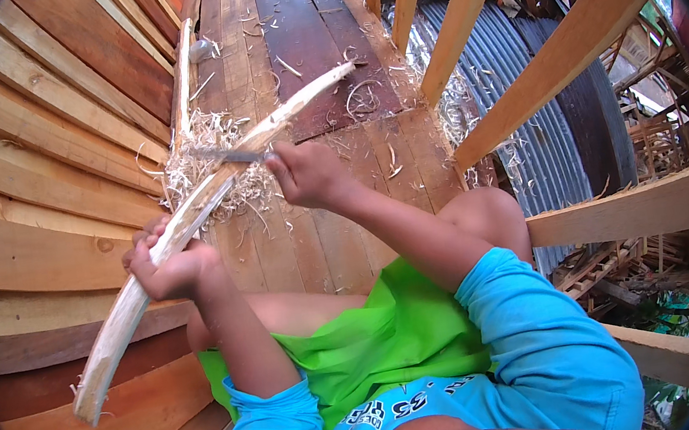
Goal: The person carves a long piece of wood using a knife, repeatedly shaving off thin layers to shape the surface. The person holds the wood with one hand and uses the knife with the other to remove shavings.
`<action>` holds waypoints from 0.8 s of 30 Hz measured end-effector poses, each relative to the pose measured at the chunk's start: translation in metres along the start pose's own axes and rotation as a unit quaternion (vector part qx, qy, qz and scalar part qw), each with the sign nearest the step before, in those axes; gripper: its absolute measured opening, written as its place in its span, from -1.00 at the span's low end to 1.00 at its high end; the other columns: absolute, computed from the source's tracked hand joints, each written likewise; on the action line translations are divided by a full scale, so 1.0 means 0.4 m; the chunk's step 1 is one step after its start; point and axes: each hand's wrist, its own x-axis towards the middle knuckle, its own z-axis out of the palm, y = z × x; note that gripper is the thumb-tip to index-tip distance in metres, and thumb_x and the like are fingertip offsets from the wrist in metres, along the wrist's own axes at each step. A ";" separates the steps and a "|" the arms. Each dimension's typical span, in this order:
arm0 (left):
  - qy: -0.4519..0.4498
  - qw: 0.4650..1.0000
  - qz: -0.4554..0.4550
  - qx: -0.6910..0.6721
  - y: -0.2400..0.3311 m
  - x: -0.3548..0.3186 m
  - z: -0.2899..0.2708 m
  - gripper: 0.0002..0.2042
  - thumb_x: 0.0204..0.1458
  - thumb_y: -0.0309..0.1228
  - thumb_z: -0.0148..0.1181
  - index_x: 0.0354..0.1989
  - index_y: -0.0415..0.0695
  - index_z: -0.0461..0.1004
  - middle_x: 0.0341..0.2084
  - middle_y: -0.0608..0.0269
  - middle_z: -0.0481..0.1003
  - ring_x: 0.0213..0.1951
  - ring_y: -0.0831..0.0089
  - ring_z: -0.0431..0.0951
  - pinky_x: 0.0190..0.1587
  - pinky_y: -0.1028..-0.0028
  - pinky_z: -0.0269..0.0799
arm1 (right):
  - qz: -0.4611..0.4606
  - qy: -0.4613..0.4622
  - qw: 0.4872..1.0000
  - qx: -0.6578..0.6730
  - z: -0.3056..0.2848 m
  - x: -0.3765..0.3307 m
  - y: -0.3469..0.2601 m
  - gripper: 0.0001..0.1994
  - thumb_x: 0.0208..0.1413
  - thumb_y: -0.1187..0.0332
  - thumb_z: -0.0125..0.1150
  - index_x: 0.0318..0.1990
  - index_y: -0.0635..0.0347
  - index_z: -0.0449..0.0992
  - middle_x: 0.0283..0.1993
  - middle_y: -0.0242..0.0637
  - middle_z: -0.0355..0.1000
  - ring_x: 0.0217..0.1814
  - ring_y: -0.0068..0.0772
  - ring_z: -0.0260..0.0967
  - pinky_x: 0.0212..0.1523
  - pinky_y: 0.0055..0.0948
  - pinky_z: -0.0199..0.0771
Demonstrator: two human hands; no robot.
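Gripping a long, curved wooden stick (190,221) near its lower third, the left hand (166,267) is clenched around the pale, stripped wood at about eight o'clock from the picture's middle. The stick runs on a slant from its blunt end at seven o'clock, near the plank wall, up to a thin tip at twelve o'clock over the floorboards. Closed in a fist on the handle of a knife (225,154), the right hand (305,175) sits just right of the stick's middle; the dark blade points toward nine o'clock and lies across the stick, touching its upper face. A heap of pale wood shavings (201,168) lies under and around the blade, and more curls are scattered over the plank floor (339,241) toward twelve and one o'clock. A second thin, pale stick (181,85) lies along the foot of the plank wall (29,168) at eleven o'clock. Bare knees, green shorts and blue sleeves fill the lower part of the view. At two o'clock, slanted wooden rails (565,50) cross over grey corrugated metal sheeting (543,148).
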 end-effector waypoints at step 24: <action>0.019 0.999 -0.001 0.028 0.003 -0.029 0.007 -0.87 -0.01 -0.46 0.03 -0.46 -0.11 0.18 -0.58 0.26 0.29 -0.47 0.38 0.39 -0.30 0.35 0.42 | 0.007 -0.003 1.000 0.011 -0.019 -0.011 -0.020 -0.68 0.26 0.23 -0.10 -0.45 0.24 0.43 -0.55 0.11 0.40 -0.45 0.22 0.41 -0.41 0.04 0.35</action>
